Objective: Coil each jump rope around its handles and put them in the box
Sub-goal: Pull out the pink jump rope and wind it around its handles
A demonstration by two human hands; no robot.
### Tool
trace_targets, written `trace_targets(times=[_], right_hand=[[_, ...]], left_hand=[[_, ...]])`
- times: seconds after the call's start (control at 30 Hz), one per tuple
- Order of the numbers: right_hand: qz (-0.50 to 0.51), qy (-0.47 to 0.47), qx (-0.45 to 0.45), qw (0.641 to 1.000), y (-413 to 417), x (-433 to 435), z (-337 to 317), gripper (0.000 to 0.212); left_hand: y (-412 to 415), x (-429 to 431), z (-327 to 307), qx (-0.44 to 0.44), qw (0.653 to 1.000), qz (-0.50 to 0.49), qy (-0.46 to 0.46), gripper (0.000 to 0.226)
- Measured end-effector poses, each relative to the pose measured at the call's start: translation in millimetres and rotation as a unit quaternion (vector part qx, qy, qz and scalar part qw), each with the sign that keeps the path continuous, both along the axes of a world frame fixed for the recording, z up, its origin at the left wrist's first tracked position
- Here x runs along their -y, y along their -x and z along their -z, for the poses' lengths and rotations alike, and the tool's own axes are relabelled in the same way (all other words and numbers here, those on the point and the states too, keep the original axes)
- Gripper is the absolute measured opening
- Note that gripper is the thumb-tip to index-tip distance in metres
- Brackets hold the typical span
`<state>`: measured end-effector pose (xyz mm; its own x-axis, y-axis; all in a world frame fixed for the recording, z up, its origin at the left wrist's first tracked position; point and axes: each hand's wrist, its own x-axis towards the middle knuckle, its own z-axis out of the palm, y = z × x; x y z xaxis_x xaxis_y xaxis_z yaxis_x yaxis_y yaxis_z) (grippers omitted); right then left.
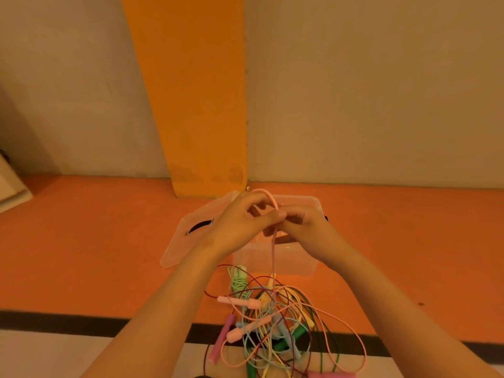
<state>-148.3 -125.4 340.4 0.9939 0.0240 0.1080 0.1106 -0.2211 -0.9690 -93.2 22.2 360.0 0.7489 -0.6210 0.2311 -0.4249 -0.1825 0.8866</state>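
Both hands are raised together above a clear plastic box (275,259) on the orange floor. My left hand (240,222) and my right hand (302,225) pinch a pink jump rope cord (273,257) between their fingertips. One loop of the cord arches over the hands, and a strand hangs straight down into a tangled pile of jump ropes (272,326). The pile holds pink, green, blue, yellow and dark red cords with several handles, among them a pale pink handle (240,301). Whether the box holds anything is hidden by my hands.
The clear lid (188,238) with a dark handle leans against the box's left side. A beige wall with an orange pillar (199,105) stands right behind. A black stripe (54,321) crosses the floor near me. A pale object (11,186) sits at far left.
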Motion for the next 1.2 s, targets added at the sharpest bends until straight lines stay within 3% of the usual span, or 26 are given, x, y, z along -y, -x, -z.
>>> trace_targets(times=[0.07, 0.17, 0.23, 0.33, 0.47, 0.6, 0.77, 0.8, 0.9, 1.0, 1.1, 1.2], right_hand=[[0.011, -0.016, 0.032, 0.999, 0.0, 0.5, -6.8, 0.019], [0.025, -0.030, 0.046, 0.998, 1.1, 1.4, -16.3, 0.019], [0.037, -0.031, 0.057, 0.997, 1.6, 2.3, -21.3, 0.016], [0.041, -0.016, 0.083, 0.996, 4.5, 0.8, -28.3, 0.013], [0.040, -0.016, 0.093, 0.995, 11.4, 0.4, -40.2, 0.029], [0.081, -0.016, 0.106, 0.991, 17.4, 3.6, -49.4, 0.013], [0.126, 0.014, 0.120, 0.985, 23.4, 1.6, -51.0, 0.006], [0.128, 0.015, 0.116, 0.985, 25.3, 1.3, -49.8, 0.008], [0.184, -0.002, 0.097, 0.978, 30.8, 3.9, -46.1, 0.039], [0.201, -0.003, 0.040, 0.979, 37.8, 5.9, -51.0, 0.053], [0.097, 0.031, 0.014, 0.995, 48.1, -4.3, -59.3, 0.035], [0.076, 0.054, 0.044, 0.995, 48.8, -14.2, -62.5, 0.027]], left_hand=[[3.4, 1.0, 0.0, 0.014, 1.000, 0.004, -0.027, 0.010], [1.4, 1.7, 7.1, 0.008, 0.998, -0.040, -0.053, 0.039], [0.6, 2.7, 12.2, 0.032, 0.995, -0.078, -0.050, 0.047], [2.4, 5.9, 15.7, 0.046, 0.995, -0.087, -0.025, 0.039], [6.8, 10.1, 13.1, -0.031, 0.998, -0.004, 0.049, 0.039], [18.3, 10.6, 5.9, -0.011, 0.999, 0.001, 0.051, 0.018], [18.8, 23.4, -7.4, 0.035, 0.999, -0.027, -0.019, 0.020], [17.2, 26.0, -13.4, 0.045, 0.998, -0.024, -0.036, 0.018], [13.3, 31.6, -41.5, 0.065, 0.996, -0.023, -0.064, 0.019], [13.7, 36.8, -93.5, 0.034, 0.999, -0.027, -0.002, 0.015], [17.9, 42.9, -155.5, 0.035, 0.996, -0.018, 0.083, 0.014], [24.5, 42.6, -190.2, 0.044, 0.991, -0.015, 0.129, 0.014]])
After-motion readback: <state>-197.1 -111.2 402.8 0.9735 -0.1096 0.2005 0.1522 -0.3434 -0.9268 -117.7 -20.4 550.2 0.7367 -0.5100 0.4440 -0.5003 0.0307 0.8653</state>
